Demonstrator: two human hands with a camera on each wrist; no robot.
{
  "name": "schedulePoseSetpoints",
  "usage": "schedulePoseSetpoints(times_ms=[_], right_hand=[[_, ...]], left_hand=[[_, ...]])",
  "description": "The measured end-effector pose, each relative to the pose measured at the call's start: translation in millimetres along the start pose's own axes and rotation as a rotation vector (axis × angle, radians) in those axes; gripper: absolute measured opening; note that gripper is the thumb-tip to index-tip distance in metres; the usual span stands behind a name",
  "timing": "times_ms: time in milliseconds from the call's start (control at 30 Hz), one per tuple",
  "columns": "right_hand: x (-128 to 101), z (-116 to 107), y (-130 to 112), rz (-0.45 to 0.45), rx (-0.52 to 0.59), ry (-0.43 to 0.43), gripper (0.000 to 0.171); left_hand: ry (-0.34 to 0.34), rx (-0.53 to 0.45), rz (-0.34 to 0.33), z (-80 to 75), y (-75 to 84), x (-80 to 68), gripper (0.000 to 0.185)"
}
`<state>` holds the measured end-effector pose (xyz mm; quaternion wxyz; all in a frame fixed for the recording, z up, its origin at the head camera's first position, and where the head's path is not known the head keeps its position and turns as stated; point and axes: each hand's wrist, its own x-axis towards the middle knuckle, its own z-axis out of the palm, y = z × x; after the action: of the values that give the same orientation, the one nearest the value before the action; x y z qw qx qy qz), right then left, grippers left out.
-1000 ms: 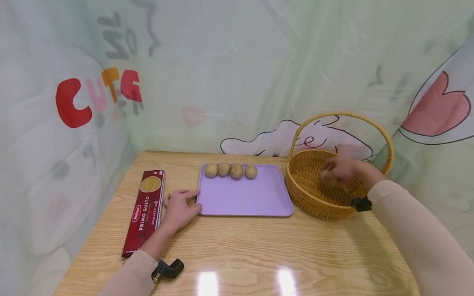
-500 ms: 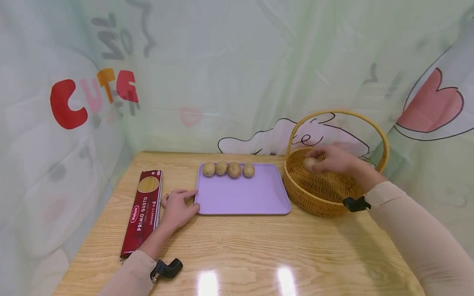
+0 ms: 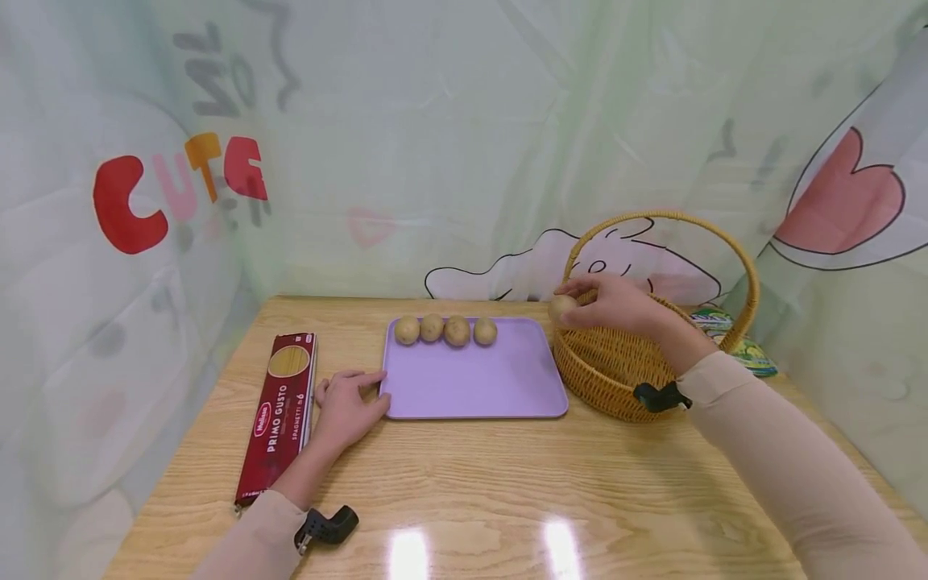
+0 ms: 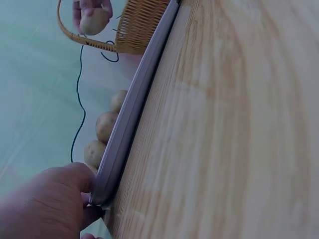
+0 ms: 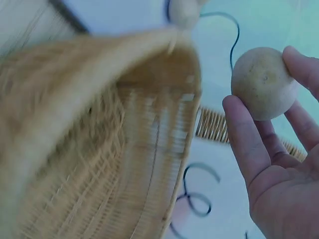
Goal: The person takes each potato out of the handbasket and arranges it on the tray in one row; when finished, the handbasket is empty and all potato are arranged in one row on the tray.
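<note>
In the head view my right hand (image 3: 605, 306) pinches a potato (image 3: 562, 309) between thumb and fingers, above the left rim of the wicker basket (image 3: 605, 387). The right wrist view shows the same potato (image 5: 264, 83) up close at the fingertips. My left hand (image 3: 351, 409) touches the left rim of the purple tray (image 3: 474, 383) near its front corner, thumb and index finger extended and apart. Several potatoes (image 3: 457, 331) sit in a row along the tray's back edge. Much of the basket's inside is hidden behind the right forearm.
A red spaghetti pack (image 3: 279, 419) lies left of the left hand on the wooden table (image 3: 464, 499). The basket's tall handle (image 3: 667, 216) arches over the right hand. Colourful packaging (image 3: 750, 354) lies behind the basket at right. A printed curtain (image 3: 406, 145) hangs behind.
My right hand has lifted the potato out of the basket and moved left to its rim. The left hand keeps its place at the tray. The view has shifted slightly.
</note>
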<state>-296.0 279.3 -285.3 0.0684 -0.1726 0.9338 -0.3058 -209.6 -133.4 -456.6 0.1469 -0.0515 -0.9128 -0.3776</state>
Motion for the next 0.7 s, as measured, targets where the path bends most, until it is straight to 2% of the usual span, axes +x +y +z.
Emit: schedulePoseSetpoints(times_ms=[200, 400, 600, 700], right_hand=[[15, 21, -18, 0.007, 0.123, -0.024, 0.05], [30, 39, -32, -0.005, 0.156, -0.042, 0.052], [46, 62, -37, 0.066, 0.258, -0.05, 0.051], [51, 74, -36, 0.079, 0.254, -0.047, 0.05]], left_hand=[[0.047, 0.029, 0.007, 4.8, -0.1, 0.6, 0.032], [0.092, 0.08, 0.003, 11.1, 7.3, 2.1, 0.03], [0.125, 0.153, 0.026, 9.9, 12.5, 0.9, 0.031], [0.143, 0.16, 0.038, 10.1, 12.9, -0.1, 0.03]])
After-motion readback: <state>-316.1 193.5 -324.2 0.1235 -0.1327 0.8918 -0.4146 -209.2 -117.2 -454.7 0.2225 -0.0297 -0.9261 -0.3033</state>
